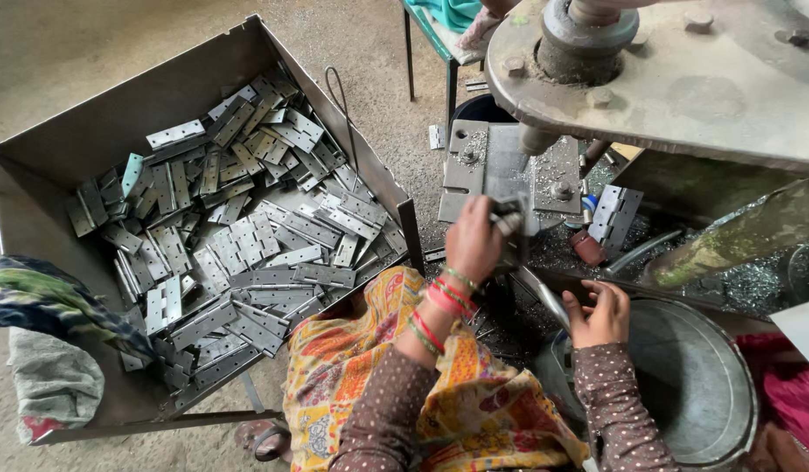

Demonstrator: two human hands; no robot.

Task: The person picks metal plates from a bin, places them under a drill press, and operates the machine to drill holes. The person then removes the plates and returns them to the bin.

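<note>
Currently a hinge (510, 220) sits on the press plate (474, 166) under the punch (537, 138), left hand (472, 243) clamped on it. Right hand (599, 313) loosely curled at the steel bowl (715, 411) rim, empty. Looks mid-positioning; next needs square seating, fingers clear. Hinge stock in tray (98, 131).

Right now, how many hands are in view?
2: the left hand holds a hinge at the drill table; the right hand rests at the metal basin's rim. No others visible.
</note>
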